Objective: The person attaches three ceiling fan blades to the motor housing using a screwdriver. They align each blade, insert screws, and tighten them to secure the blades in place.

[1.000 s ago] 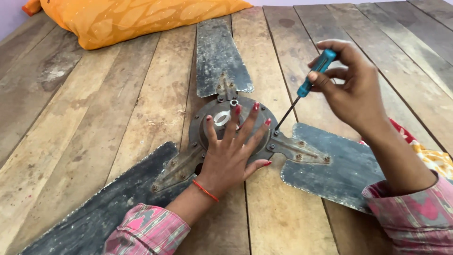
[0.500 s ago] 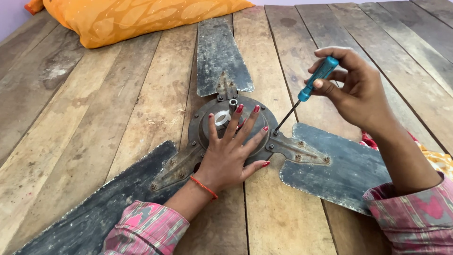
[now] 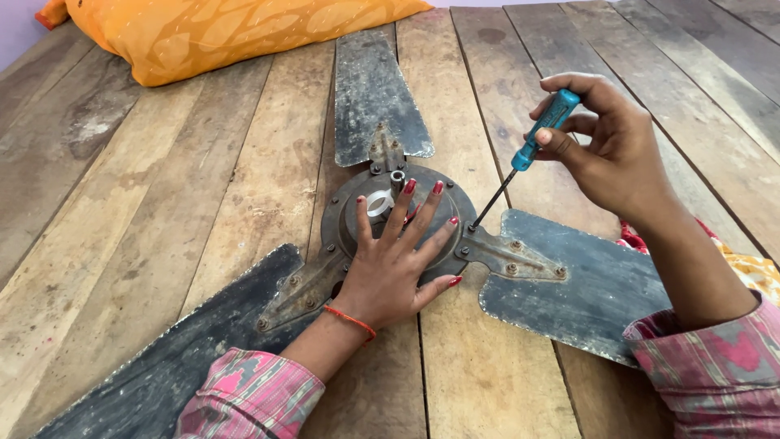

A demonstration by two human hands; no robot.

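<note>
Change: over the last second the right hand (image 3: 617, 154) has shifted a little, the screwdriver (image 3: 528, 146) leaning more steeply while its tip stays at the same screw (image 3: 471, 228) on the hub's right edge.
Meaning: the work looks settled on that one screw, probably mid-turn (whether it loosens or tightens I cannot tell).
Left hand (image 3: 398, 272): flat, fingers spread and unclenched, palm pressing on the round metal hub (image 3: 349, 213), grasping nothing.
Right hand: raised, wrist bent, fingers and thumb closed around the blue handle.
Fan: a dusty three-blade ceiling fan (image 3: 569, 280) lying flat on the wooden plank floor (image 3: 203, 187).
Nearby: an orange cushion (image 3: 227, 32) at the top left, well apart from the hands.
</note>
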